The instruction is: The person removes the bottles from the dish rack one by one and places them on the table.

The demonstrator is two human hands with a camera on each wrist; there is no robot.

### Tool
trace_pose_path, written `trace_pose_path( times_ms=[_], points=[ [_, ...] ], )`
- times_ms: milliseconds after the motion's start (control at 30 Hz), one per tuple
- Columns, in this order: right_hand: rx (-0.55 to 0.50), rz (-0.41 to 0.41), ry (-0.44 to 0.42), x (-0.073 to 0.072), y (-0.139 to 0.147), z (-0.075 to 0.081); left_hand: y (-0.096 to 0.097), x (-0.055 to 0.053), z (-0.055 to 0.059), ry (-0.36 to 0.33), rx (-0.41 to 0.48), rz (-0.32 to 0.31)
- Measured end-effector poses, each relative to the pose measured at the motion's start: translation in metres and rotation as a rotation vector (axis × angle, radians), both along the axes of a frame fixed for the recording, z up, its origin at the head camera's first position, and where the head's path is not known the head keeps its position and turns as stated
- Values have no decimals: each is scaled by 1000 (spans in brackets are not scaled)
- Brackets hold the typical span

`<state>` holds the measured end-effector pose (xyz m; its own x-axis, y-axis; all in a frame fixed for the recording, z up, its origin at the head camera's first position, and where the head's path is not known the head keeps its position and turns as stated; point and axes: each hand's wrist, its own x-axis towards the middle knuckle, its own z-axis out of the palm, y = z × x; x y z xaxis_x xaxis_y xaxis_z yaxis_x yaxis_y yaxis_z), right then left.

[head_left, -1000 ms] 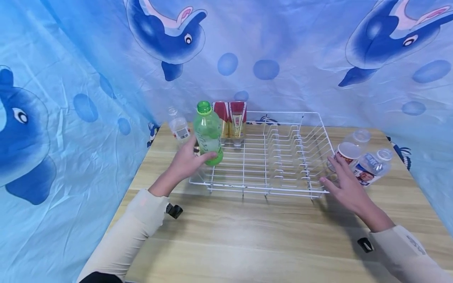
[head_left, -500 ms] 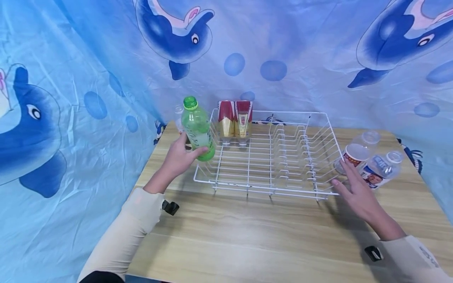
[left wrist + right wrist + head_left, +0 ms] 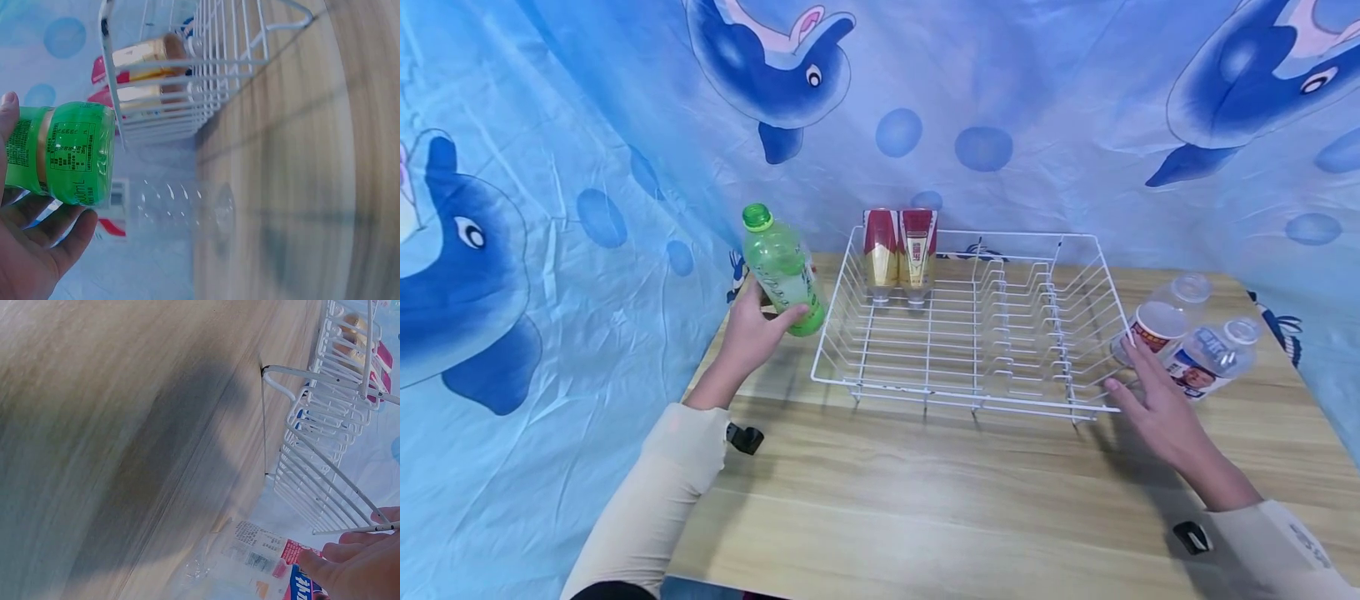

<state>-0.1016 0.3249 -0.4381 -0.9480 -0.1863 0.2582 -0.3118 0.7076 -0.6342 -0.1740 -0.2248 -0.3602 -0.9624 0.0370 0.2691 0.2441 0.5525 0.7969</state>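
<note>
My left hand (image 3: pixel 752 333) grips a green plastic bottle (image 3: pixel 782 271) by its lower part. The bottle is uncapped, leans to the left and is held above the table, left of the white wire dish rack (image 3: pixel 951 392). Fingers of my right hand (image 3: pixel 1168 417) hold the rack's right rim near the front corner. Two red-and-gold bottles (image 3: pixel 898 250) stand neck down in the rack's back left. A clear bottle (image 3: pixel 169 203) stands on the table behind the green one, mostly hidden in the head view.
Right of the rack are two clear plastic bottles, one with a red label (image 3: pixel 1157 321) and one with a blue label (image 3: pixel 1213 358), close to my right hand. A blue dolphin-print curtain (image 3: pixel 985 100) hangs behind the wooden table (image 3: pixel 925 492).
My left hand has carried the green bottle leftward, from over the rack's left side to outside it, and the bottle leans more. My right hand stays at the rack's rim. The view has shifted slightly.
</note>
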Motion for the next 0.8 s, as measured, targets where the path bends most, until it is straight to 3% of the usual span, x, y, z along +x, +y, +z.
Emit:
trace_pose_path(
  times_ms=[233,367,800],
  points=[
    [-4,-5,2,0,0,-1,-12,-2,-13,8,-15,39],
    [-21,-4,14,-1,2,-2,-15,-6,-24,-37,-39,70],
    [-30,-12,30,-1,-3,-5,-24,-15,-74,-125,-115,139]
  ],
)
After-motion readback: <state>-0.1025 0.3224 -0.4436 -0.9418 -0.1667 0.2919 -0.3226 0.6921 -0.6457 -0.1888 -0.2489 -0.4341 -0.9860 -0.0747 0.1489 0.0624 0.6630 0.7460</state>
